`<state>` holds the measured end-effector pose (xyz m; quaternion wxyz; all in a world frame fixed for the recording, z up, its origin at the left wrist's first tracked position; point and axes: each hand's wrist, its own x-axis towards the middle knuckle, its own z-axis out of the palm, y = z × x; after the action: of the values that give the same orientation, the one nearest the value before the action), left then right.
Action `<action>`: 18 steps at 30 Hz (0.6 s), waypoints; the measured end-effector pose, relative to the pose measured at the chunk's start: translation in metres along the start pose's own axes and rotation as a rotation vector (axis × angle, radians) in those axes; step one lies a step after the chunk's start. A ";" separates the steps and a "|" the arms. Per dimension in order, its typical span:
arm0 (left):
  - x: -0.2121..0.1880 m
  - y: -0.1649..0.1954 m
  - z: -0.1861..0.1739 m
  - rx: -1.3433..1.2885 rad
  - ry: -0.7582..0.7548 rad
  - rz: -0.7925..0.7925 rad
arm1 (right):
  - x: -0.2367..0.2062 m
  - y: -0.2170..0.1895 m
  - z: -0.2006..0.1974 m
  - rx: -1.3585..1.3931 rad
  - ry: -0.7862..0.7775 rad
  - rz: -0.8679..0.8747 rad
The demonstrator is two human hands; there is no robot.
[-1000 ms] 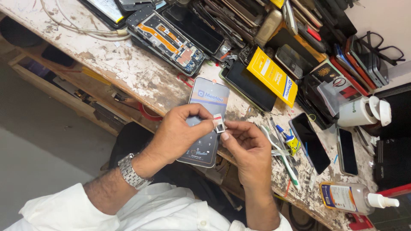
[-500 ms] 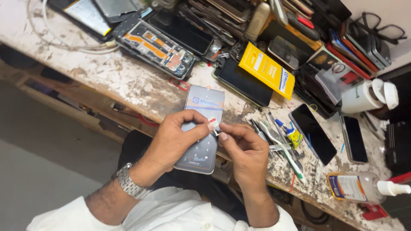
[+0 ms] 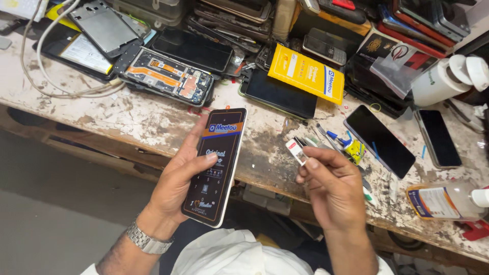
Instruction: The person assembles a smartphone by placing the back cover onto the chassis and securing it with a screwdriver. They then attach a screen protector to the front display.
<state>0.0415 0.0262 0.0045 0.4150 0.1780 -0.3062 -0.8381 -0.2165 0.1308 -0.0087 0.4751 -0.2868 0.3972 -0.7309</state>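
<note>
Item: phone [image 3: 216, 165] with printed film, gripped in my left hand [image 3: 178, 188], frame centre. Right hand [image 3: 331, 183] pinches small white tab [image 3: 296, 150] above desk [image 3: 127, 117]; peeling step, needing steady grip.

We see a black phone [image 3: 216, 165] with a printed protective film on its screen, held upright and face up over the table's edge. To its right, apart from it, a small white pull tab [image 3: 296, 150] with a red mark is pinched, tilted.

Clear bottle [image 3: 448, 201] cut off right
</note>
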 end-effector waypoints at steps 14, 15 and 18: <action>-0.010 0.046 0.022 1.892 -0.828 -0.195 | 0.008 -0.015 -0.057 -0.310 -0.347 0.316; -0.009 0.045 0.028 1.935 -0.852 -0.279 | 0.009 -0.015 -0.056 -0.356 -0.379 0.357; -0.009 0.041 0.042 2.035 -0.934 -0.472 | 0.012 -0.014 -0.046 -0.439 -0.612 0.375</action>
<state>0.0474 0.0294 0.0629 -0.2433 0.1556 -0.9260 -0.2431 -0.2640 0.1374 -0.0198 0.6234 -0.5079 0.4295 -0.4109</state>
